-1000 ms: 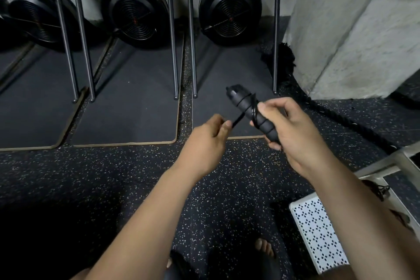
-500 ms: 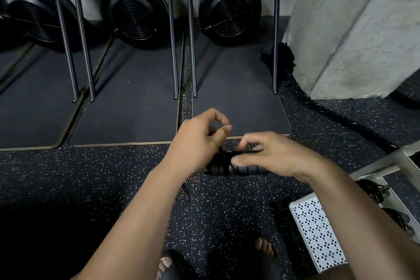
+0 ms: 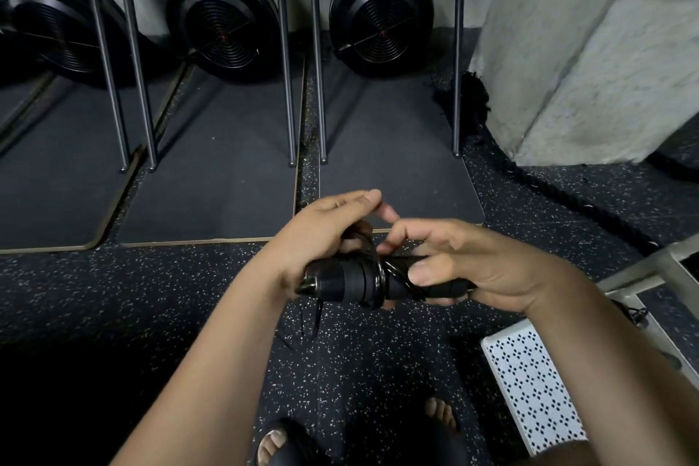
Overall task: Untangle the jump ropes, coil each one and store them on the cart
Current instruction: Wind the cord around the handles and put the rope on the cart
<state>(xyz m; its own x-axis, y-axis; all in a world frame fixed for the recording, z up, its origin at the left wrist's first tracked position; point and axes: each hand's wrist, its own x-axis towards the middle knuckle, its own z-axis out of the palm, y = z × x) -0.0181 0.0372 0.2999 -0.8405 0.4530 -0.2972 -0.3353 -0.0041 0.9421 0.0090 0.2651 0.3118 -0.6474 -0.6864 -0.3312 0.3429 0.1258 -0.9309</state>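
A black jump rope (image 3: 351, 282) lies level between my hands at chest height, its thin cord wound round the paired handles. My right hand (image 3: 465, 261) grips the handles at their right end, thumb on top. My left hand (image 3: 325, 235) is at the left end, its fingers curled on the cord loops where they cross the handles; index finger and thumb stick out forward. A short loose end of cord hangs below the bundle. The cart (image 3: 537, 386) shows at the lower right as a white perforated shelf inside a pale metal frame.
Speckled black rubber floor below, my sandalled feet at the bottom edge. Dark mats (image 3: 212, 178) with upright steel rails (image 3: 287, 87) and black fan housings (image 3: 380, 15) stand ahead. A concrete pillar (image 3: 590, 49) rises at right, a thick black battle rope (image 3: 567, 200) curling round its base.
The rope bundle went from tilted upright in my right hand to lying level and lower. My left hand moved from pulling the cord end to gripping the loops on the handles.
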